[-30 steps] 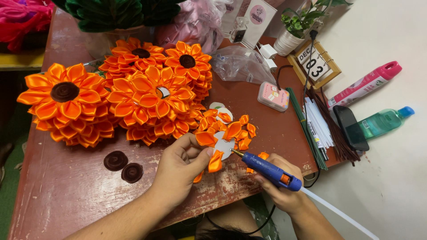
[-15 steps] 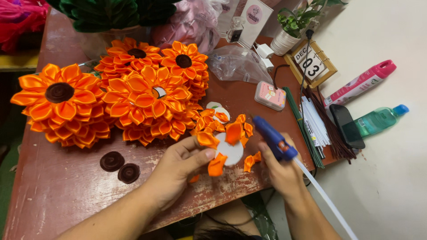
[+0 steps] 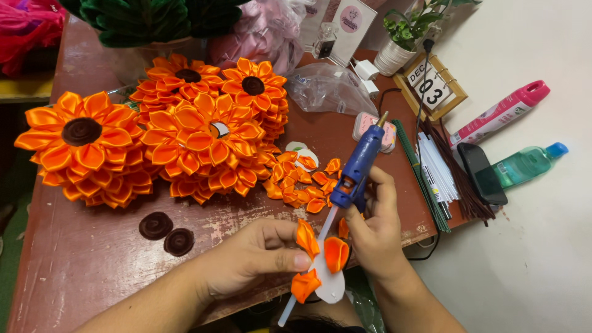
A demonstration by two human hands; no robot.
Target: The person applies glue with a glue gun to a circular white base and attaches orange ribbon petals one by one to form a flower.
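Head view: left hand [image 3: 246,259] pinches the white disc with folded orange ribbon petals [image 3: 324,271] over the table edge; right hand [image 3: 376,231] is closed around the blue glue gun [image 3: 361,166].
Best kept steady, nozzle off the fingers. Pink tube package [image 3: 499,114] and small wooden block calendar [image 3: 431,86] lie far right.

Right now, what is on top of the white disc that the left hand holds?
Three folded orange petals sit on the white disc along its upper and left edge. The left hand pinches one petal. How they are fixed underneath is covered by the petals.
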